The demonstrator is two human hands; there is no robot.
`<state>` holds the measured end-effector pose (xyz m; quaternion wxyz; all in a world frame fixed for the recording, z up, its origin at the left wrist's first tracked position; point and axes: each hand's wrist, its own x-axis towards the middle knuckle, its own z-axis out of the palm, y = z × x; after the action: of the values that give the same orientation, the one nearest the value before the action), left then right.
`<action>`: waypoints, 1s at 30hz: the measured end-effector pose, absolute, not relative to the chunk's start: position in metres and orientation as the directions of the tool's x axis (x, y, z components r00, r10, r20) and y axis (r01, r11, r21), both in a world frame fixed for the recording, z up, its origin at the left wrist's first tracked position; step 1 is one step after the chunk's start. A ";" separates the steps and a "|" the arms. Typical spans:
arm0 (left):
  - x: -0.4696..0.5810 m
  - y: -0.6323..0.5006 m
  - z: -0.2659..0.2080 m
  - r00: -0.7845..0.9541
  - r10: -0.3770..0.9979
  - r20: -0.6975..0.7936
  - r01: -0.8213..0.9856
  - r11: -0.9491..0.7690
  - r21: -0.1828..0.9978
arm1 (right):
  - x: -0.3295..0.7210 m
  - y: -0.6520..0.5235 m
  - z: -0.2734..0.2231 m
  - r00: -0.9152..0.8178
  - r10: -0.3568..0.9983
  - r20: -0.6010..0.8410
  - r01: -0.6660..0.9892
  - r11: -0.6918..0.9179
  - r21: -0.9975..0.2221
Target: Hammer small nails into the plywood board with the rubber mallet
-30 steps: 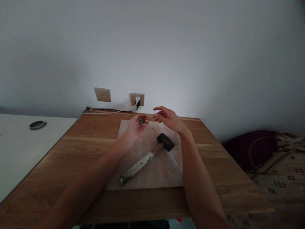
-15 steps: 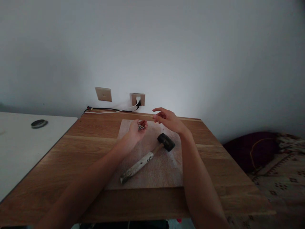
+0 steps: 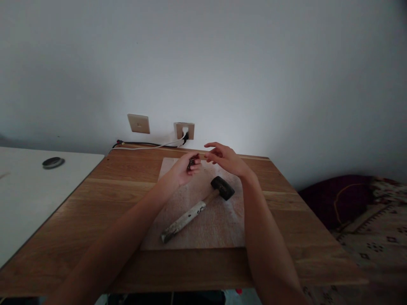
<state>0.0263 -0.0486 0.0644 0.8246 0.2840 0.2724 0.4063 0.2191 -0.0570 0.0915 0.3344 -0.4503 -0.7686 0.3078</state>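
My left hand is raised above the far part of a pale board, its fingers curled around some small metal pieces. They are too small and shaded to name exactly. To its right, a short gap away, hovers my right hand, palm down with the fingers bent and apart, and I see nothing in it. Below both hands a mallet lies diagonally across the board. Its head is black and points to the far right; its worn white-painted handle points toward me on the left.
The board lies on a wooden table. Behind it, cables run along the wall to a socket. A white table on the left carries a dark round object. Patterned fabric and a dark purple cushion-like thing are at right.
My left hand has moved slightly up and to the right and turned, so the metal pieces show less. My right hand and the mallet have hardly moved.
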 end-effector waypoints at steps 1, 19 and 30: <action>0.026 -0.048 0.062 0.550 0.808 -0.212 -0.421 0.487 0.765 | 0.219 -0.057 0.092 -0.375 0.898 0.231 0.488 0.403 -0.774; 0.007 -0.046 0.030 0.644 0.765 0.020 0.118 -0.125 0.985 | 0.219 -0.056 0.090 -0.395 0.898 0.193 0.527 0.394 -0.753; 0.009 -0.053 0.034 0.719 0.688 0.100 0.213 -0.355 0.910 | 0.218 -0.058 0.092 -0.412 0.892 0.184 0.520 0.397 -0.757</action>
<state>0.0086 -0.0532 0.0342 0.4904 0.7868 0.2862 0.2421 0.2184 -0.0580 0.0917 0.2987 -0.4524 -0.7804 0.3115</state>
